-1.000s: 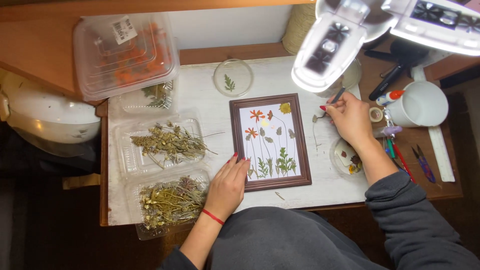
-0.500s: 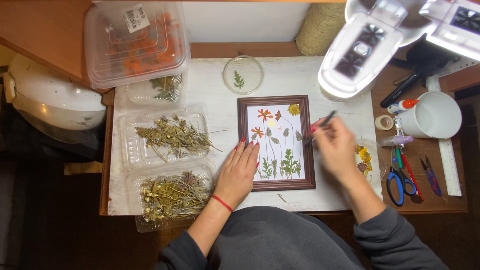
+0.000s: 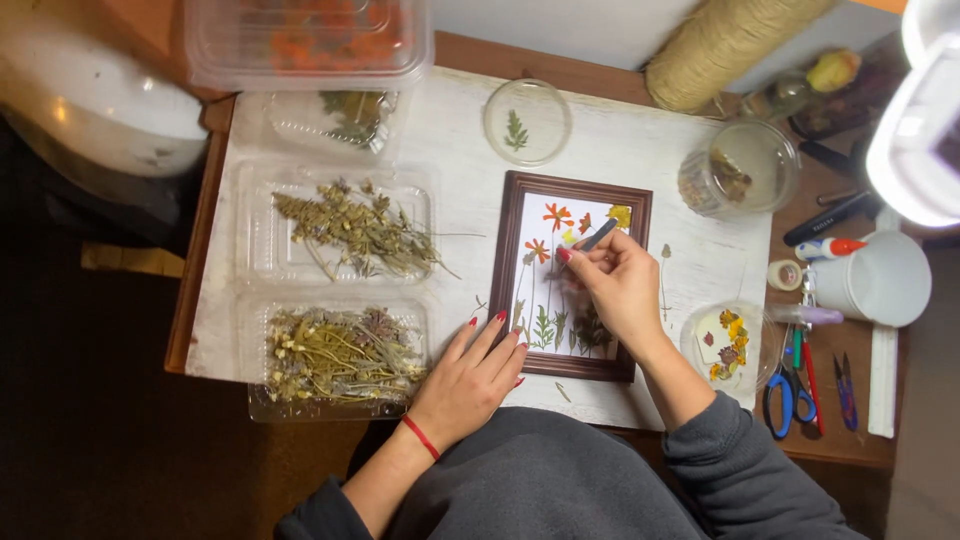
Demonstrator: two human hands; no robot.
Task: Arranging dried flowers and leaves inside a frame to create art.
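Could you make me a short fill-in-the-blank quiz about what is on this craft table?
1. The right hand holds a thin dark tool over the wooden ____.
2. The left hand wears a ____ wristband.
3. The scissors have ____ handles.
4. The round dish holds one green ____.

Missing words: frame; red; blue; leaf

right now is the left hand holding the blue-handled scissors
No, the left hand rests on the brown wooden picture frame; the blue-handled scissors lie untouched at right.

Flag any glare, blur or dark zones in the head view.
Head view: white lamp head blown out at the right edge; floor on the left nearly black; brown wooden picture frame and both hands evenly lit and sharp; clear plastic lidded box at the top slightly soft.
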